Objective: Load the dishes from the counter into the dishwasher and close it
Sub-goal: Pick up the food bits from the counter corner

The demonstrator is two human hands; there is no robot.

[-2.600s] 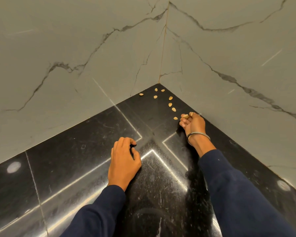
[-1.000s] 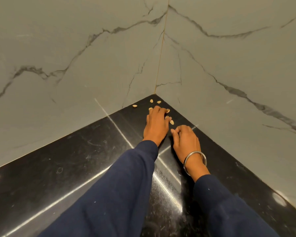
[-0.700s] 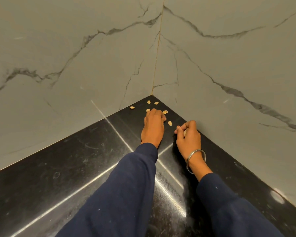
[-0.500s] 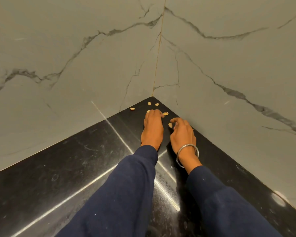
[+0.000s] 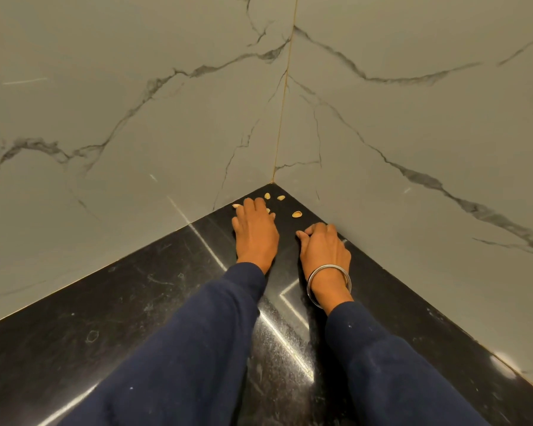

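Both hands lay on the black counter point(image 5: 111, 305) in the corner under the marbled wall point(image 5: 413, 124). The left hand point(image 5: 255, 234) rested flat, fingers straight, among small pale shells point(image 5: 297, 214). Just beside it, the right hand point(image 5: 324, 247), wearing a steel bangle point(image 5: 329, 285), had curled fingers; whether it held anything I cannot tell.
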